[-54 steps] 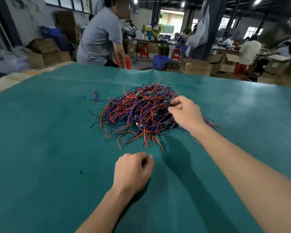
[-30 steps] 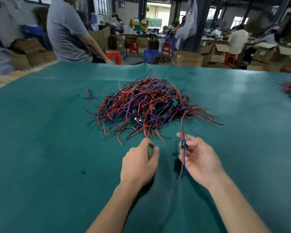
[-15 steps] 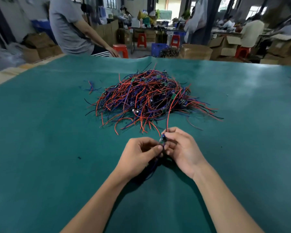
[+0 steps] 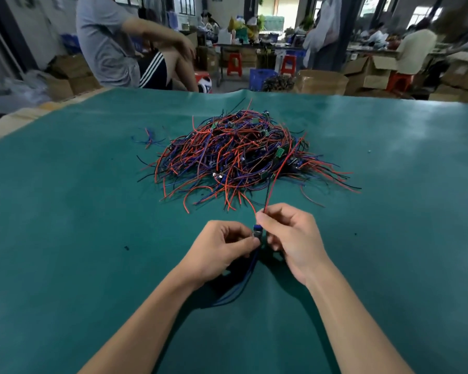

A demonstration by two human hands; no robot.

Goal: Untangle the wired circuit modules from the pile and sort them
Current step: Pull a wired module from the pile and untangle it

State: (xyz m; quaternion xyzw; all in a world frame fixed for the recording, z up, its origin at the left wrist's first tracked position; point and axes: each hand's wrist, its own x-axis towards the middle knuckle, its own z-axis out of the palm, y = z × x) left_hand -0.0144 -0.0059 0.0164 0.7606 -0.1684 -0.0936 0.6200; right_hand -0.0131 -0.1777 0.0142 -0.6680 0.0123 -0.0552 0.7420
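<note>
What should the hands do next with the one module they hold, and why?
Probably draw the red wire toward the body until it leaves the pile. The left hand pinches the module, the right hand pinches the wire, whose far end seems to lie over the pile.

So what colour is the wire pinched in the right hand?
Red wire, pinched by the right hand; head view.

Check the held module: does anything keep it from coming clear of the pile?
Possibly. Both hands, left and right, pinch the module, but its red wire rises across the pile; whether it is snagged there, I cannot tell.
</note>
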